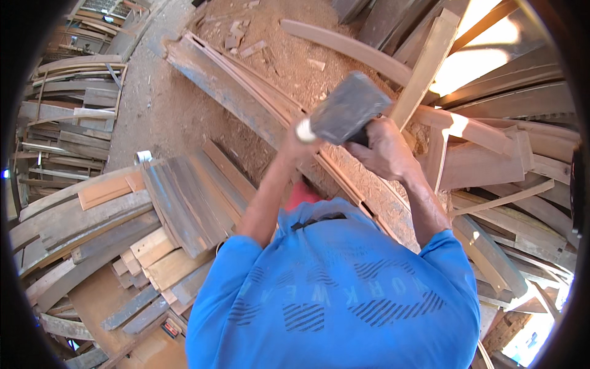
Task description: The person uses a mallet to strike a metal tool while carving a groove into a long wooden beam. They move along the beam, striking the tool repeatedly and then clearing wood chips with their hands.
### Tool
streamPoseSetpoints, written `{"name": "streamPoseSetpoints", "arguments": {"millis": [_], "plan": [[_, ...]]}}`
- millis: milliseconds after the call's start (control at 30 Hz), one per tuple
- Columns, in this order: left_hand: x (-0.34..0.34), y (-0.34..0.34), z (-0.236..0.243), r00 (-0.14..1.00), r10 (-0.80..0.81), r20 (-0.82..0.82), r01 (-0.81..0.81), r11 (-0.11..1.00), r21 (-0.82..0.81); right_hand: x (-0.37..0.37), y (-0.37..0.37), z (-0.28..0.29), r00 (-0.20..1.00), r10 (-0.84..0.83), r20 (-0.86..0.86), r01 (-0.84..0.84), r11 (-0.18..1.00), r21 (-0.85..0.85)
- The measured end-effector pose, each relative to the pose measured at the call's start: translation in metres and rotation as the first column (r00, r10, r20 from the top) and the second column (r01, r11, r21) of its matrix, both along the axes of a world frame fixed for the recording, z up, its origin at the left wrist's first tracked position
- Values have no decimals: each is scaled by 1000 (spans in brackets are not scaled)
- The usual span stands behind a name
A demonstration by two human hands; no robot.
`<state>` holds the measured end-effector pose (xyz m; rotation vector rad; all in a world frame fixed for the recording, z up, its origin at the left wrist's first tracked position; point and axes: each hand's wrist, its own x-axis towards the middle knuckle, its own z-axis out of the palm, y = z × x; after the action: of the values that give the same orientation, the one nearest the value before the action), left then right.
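Observation:
A dark grey, boxy hand tool (351,108) sits tilted above a long wooden beam, slightly blurred. My right hand (386,149) is closed round its black handle on the right side. At the tool's left end, my left hand (299,146) is closed against it beside a round white part (305,129); its fingers are partly hidden and smeared. Beneath both hands the long wooden beam (258,117), with grooved strips along it, runs diagonally from upper left to lower right. Pale shavings (369,184) lie along its right side.
Stacked boards (184,203) lie close on my left, with short wood blocks (157,252) below them. A curved plank (344,48) and an upright board (424,74) stand beyond the tool. More timber (522,221) crowds the right. Sawdust covers the ground (153,98).

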<state>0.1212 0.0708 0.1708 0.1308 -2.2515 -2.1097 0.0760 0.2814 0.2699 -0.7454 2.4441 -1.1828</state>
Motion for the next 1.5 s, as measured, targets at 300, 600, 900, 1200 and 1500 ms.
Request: {"name": "streamPoseSetpoints", "arguments": {"millis": [300,600,900,1200,1500], "plan": [[41,36,-22,849,-402,-343,261,884,-388,45,22,-24,832,-227,506,386,892,-235],[7,15,0,986,35,-163,-66,979,-191,45,14,-40,832,-232,504,374,905,-201],[54,69,-42,542,-838,-67,632,459,-625,40,30,-19,815,-304,493,422,894,-148],[-30,-47,72,987,-32,-160,40,998,48,28,21,11,888,-250,385,383,867,-320],[-43,-66,31,904,251,-347,-281,959,-37,7,-8,29,965,-130,229,236,813,-533]]}}
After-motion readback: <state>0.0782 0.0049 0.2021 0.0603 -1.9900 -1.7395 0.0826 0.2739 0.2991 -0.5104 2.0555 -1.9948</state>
